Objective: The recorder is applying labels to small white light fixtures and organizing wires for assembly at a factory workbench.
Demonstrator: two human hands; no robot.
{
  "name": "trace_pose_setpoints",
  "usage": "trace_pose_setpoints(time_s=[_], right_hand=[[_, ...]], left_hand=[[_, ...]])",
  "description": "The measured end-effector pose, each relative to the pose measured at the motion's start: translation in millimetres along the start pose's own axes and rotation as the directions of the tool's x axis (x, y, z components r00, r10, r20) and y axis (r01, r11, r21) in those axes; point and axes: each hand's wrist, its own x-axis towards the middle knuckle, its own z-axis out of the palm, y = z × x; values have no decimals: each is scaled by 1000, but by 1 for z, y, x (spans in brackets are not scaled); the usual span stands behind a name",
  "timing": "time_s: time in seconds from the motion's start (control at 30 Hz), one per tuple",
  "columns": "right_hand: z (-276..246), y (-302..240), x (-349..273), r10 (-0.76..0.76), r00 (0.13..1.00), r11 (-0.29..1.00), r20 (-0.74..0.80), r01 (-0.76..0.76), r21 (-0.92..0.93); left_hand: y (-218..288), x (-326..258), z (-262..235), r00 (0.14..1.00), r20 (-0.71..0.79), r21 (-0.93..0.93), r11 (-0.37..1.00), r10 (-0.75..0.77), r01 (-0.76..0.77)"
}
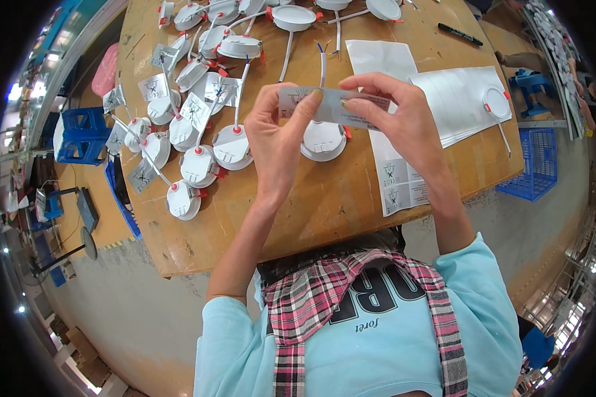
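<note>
My left hand [277,135] and my right hand [404,109] pinch a silver printed label [333,108] between them, thumbs on its near face. Behind the label runs the white cable [323,68] of a round white downlight [322,144], which lies on the table just below my fingers. Whether the label touches or wraps the cable, I cannot tell. Left of my left hand sit several more white downlights [232,149] with red clips. Some of those have silver labels [195,111] on their cables. Next to my right forearm lies a sheet of silver labels [392,188].
A stack of silver sheets [453,89] lies at the right, with a downlight [496,103] on it. Further back are a black marker [459,34] and several downlights [293,18]. Beside the table stand a blue crate [535,162] and a blue stool [83,135].
</note>
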Motion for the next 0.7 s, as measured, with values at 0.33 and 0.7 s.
trace_pose_setpoints(time_s=[0.33, 0.7], right_hand=[[4, 24, 25, -56, 998, 997, -24, 55, -62], [5, 25, 33, -127, 992, 987, -25, 124, -99]], left_hand=[[-11, 18, 6, 999, -36, -25, 999, -28, 27], [-19, 24, 5, 998, -43, -12, 999, -39, 38]])
